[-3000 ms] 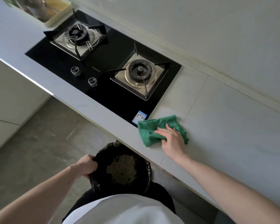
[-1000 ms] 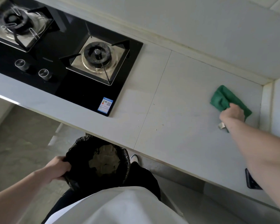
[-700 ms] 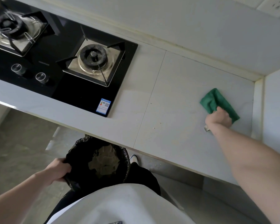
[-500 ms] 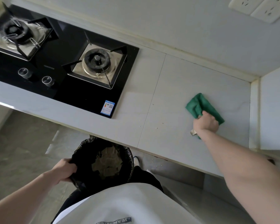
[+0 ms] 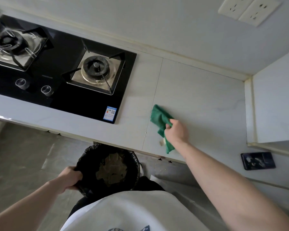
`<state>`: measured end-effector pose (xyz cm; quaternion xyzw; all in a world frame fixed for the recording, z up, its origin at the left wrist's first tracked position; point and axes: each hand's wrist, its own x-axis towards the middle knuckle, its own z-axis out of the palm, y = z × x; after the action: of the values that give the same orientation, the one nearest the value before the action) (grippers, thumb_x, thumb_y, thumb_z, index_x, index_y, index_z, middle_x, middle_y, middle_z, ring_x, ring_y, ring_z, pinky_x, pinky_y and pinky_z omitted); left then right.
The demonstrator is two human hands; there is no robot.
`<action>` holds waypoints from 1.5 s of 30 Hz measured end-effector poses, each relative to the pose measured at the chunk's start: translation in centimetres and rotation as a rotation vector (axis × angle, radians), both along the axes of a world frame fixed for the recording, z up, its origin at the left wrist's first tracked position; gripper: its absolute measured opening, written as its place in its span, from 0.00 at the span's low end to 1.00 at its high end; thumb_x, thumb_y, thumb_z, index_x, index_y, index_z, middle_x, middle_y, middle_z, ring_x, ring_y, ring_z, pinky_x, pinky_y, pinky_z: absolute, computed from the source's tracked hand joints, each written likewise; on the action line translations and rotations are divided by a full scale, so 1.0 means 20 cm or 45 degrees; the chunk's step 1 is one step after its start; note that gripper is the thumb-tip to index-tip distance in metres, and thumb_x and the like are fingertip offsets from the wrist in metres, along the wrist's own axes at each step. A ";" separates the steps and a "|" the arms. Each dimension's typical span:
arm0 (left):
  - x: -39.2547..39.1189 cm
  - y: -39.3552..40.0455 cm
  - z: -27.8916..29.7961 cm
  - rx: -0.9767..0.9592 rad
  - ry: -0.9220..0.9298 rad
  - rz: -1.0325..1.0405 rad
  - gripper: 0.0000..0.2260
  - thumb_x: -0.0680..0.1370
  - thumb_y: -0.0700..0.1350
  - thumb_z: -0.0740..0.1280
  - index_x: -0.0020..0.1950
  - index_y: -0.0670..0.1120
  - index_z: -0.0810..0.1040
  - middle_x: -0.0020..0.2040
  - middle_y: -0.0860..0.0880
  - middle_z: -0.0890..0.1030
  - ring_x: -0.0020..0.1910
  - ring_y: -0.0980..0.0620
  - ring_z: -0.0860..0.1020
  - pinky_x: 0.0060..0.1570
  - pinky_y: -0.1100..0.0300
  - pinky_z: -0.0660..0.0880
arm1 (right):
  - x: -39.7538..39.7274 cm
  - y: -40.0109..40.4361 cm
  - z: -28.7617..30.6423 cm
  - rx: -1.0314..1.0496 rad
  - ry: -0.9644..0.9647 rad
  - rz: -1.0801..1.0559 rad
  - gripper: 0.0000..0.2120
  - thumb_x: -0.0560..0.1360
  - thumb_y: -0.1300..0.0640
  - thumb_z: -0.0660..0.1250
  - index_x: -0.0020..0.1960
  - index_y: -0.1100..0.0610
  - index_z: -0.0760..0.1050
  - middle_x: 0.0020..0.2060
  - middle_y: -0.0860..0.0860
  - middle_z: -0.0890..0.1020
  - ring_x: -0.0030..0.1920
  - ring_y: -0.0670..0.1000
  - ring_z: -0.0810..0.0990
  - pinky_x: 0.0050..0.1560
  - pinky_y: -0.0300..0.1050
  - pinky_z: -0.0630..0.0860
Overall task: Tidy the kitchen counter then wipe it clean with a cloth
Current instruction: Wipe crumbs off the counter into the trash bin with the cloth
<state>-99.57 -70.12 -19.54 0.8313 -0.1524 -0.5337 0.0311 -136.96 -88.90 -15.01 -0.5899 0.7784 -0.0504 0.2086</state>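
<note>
Right hand (image 5: 176,130) grips green cloth (image 5: 159,120), fingers curled round it, cloth on pale worktop (image 5: 198,97) at 3 o'clock of black hob (image 5: 60,80). Left hand (image 5: 70,178) grips rim of bag-lined bin (image 5: 108,169), at 6 o'clock of the hob, below worktop edge

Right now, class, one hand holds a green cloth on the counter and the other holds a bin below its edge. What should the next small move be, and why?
Probably sweep the green cloth in the right hand toward the counter's front edge. The left hand holds the lined bin just below that edge, and a pale scrap lies beside the cloth.
</note>
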 end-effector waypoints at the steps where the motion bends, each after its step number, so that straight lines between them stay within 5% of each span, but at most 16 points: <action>1: 0.00 0.00 0.00 -0.003 0.007 -0.003 0.11 0.72 0.28 0.61 0.44 0.38 0.82 0.35 0.40 0.83 0.30 0.41 0.84 0.29 0.49 0.83 | -0.06 -0.04 0.02 -0.051 -0.006 -0.075 0.15 0.79 0.53 0.65 0.63 0.51 0.81 0.55 0.55 0.85 0.55 0.61 0.82 0.51 0.47 0.77; 4: -0.01 0.00 0.01 -0.006 0.001 -0.013 0.11 0.72 0.28 0.62 0.43 0.39 0.82 0.33 0.41 0.83 0.28 0.42 0.84 0.26 0.53 0.81 | -0.27 -0.21 0.06 -0.201 0.060 -0.211 0.12 0.78 0.54 0.65 0.58 0.55 0.82 0.52 0.59 0.85 0.53 0.64 0.82 0.47 0.48 0.74; 11: -0.03 0.01 0.02 -0.012 -0.004 0.007 0.13 0.72 0.29 0.61 0.41 0.43 0.81 0.35 0.42 0.82 0.29 0.43 0.83 0.26 0.54 0.80 | -0.62 -0.54 0.03 -0.107 0.175 -0.316 0.11 0.80 0.58 0.64 0.58 0.61 0.80 0.57 0.64 0.82 0.58 0.67 0.78 0.55 0.53 0.75; 16: -0.06 0.02 0.02 0.005 0.000 0.033 0.13 0.72 0.29 0.60 0.42 0.43 0.81 0.36 0.42 0.83 0.30 0.43 0.84 0.25 0.56 0.80 | -0.46 -0.59 -0.14 0.008 0.103 -0.230 0.12 0.81 0.55 0.63 0.59 0.59 0.80 0.57 0.61 0.83 0.60 0.64 0.79 0.57 0.50 0.74; 22: -0.06 0.04 0.01 -0.002 0.012 0.038 0.14 0.72 0.30 0.59 0.45 0.42 0.82 0.36 0.43 0.83 0.30 0.46 0.83 0.25 0.57 0.80 | -0.16 -0.66 -0.21 0.005 0.117 0.057 0.18 0.80 0.53 0.63 0.69 0.49 0.77 0.70 0.54 0.76 0.68 0.62 0.75 0.65 0.51 0.73; 33: -0.01 0.07 0.00 -0.025 0.130 0.063 0.17 0.71 0.28 0.59 0.47 0.42 0.84 0.36 0.41 0.86 0.34 0.41 0.86 0.33 0.45 0.84 | 0.30 -0.09 -0.15 0.029 0.064 0.505 0.22 0.80 0.58 0.64 0.72 0.44 0.74 0.76 0.47 0.69 0.76 0.59 0.68 0.67 0.53 0.76; 45: 0.06 0.04 0.05 -0.054 0.177 -0.089 0.13 0.74 0.30 0.59 0.50 0.38 0.82 0.36 0.41 0.84 0.31 0.43 0.85 0.29 0.51 0.83 | 0.81 0.62 -0.11 0.093 -0.043 0.787 0.26 0.76 0.66 0.65 0.69 0.44 0.77 0.61 0.46 0.84 0.56 0.53 0.84 0.54 0.48 0.81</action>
<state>-98.35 -69.31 -18.46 0.7855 -0.1902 -0.5875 0.0404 -120.83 -76.52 -17.20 -0.7898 0.5600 0.0335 0.2479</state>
